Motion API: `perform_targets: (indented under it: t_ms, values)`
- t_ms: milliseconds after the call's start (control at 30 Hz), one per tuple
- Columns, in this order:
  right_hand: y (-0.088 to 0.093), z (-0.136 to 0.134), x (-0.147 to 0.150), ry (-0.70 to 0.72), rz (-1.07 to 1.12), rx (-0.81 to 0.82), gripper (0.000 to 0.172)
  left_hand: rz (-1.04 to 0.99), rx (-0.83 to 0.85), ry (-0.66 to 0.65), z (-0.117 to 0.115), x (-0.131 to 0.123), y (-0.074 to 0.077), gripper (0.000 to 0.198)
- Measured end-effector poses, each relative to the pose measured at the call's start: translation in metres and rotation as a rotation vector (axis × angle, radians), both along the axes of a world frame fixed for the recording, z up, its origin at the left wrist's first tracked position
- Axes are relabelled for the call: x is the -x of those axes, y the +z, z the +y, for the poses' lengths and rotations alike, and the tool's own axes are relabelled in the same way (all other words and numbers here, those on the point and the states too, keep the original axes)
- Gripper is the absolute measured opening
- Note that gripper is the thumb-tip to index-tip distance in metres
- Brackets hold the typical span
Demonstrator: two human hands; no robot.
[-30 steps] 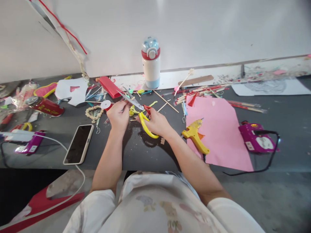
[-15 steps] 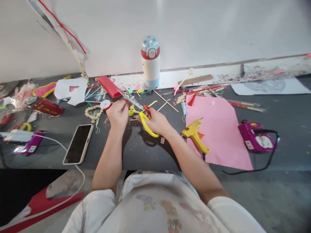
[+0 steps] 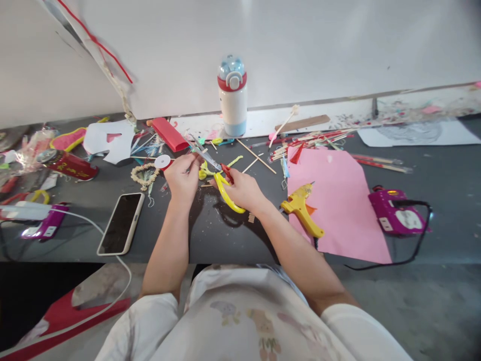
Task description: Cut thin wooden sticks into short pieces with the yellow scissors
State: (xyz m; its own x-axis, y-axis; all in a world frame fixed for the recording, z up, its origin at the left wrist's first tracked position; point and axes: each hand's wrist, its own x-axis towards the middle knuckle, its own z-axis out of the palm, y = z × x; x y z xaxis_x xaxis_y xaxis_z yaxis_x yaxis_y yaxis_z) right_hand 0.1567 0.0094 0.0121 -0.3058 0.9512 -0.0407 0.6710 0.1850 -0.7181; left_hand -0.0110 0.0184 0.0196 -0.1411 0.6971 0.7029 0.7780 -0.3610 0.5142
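Note:
My right hand [image 3: 243, 191] is closed around a pair of scissors [image 3: 226, 194] with yellow and red handles. Their metal blades point up and left, slightly apart, across the front of my left hand [image 3: 183, 176]. That hand is closed, its thumb and finger pinched beside the blades; whatever small thing it grips is too hidden to name. A yellow crafted piece [image 3: 205, 171] lies just under the blades, between both hands. By the left knuckles is a white round spool [image 3: 163, 162] with red on it.
A white bottle [image 3: 233, 103] stands behind my hands. Left are a phone [image 3: 122, 224], a red can [image 3: 77, 165] and a bead loop [image 3: 145, 175]. To the right, a yellow glue gun [image 3: 303, 208] rests on pink paper [image 3: 343, 215], near a purple power box [image 3: 398, 210]. Thin sticks [image 3: 259, 156] lie about.
The scissor blades have drawn slightly closer together near my left fingers. Both hands stay almost in the same place.

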Motion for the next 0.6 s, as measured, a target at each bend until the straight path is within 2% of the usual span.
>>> perform_targets:
  t_ms: [133,233,300,367,467,533,600]
  values:
    - [-0.001,0.001,0.001,-0.03,0.018,0.011,0.045,-0.243,0.089,-0.05,0.001,-0.006,-0.003,0.027]
    - [-0.001,0.004,0.001,-0.074,0.075,0.066,0.045,-0.489,0.2,-0.194,0.001,-0.017,-0.006,0.038]
    - [-0.002,0.007,0.001,-0.099,0.12,0.102,0.045,-0.564,0.292,-0.315,-0.001,-0.025,-0.01,0.046]
    - [-0.004,0.009,0.0,-0.114,0.165,0.138,0.045,-0.555,0.392,-0.456,-0.004,-0.031,-0.018,0.06]
    - [-0.009,0.011,0.002,-0.119,0.243,0.175,0.044,-0.434,0.529,-0.632,-0.01,-0.037,-0.029,0.093]
    - [-0.014,0.012,0.003,-0.115,0.296,0.184,0.042,-0.378,0.58,-0.695,-0.012,-0.041,-0.034,0.106]
    - [-0.017,0.011,0.005,-0.106,0.333,0.184,0.041,-0.365,0.597,-0.73,-0.013,-0.044,-0.035,0.111]
